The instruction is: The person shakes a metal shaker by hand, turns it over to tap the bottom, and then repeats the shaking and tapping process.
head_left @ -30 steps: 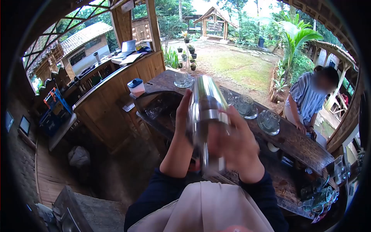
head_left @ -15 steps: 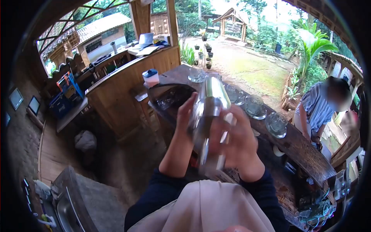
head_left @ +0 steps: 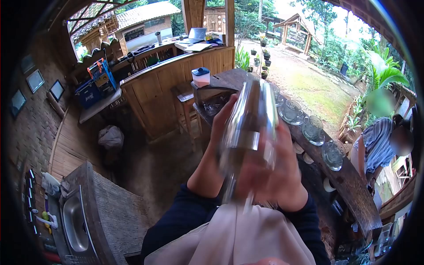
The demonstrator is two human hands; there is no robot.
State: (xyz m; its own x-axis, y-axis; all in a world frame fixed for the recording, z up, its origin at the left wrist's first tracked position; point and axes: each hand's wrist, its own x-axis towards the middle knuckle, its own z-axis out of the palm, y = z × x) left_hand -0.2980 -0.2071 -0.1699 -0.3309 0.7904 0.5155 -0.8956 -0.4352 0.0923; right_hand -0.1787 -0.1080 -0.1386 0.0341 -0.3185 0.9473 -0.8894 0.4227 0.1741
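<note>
On my feed, the shiny metal vessel [head_left: 249, 119] is up in front of my chest, tilted and blurred, between both hands. My left hand [head_left: 223, 126] has its fingers partly bent along the left side; my right hand [head_left: 276, 170] curls around the right side, lower down, its exact finger spread too smeared to tell. Beyond, glass cups on saucers [head_left: 313, 129] line the wooden counter [head_left: 353, 190] to my right. A lidded tub [head_left: 201, 77] sits farther left, a sink [head_left: 76, 221] near left, and a person in stripes [head_left: 374, 143] leans at far right.
</note>
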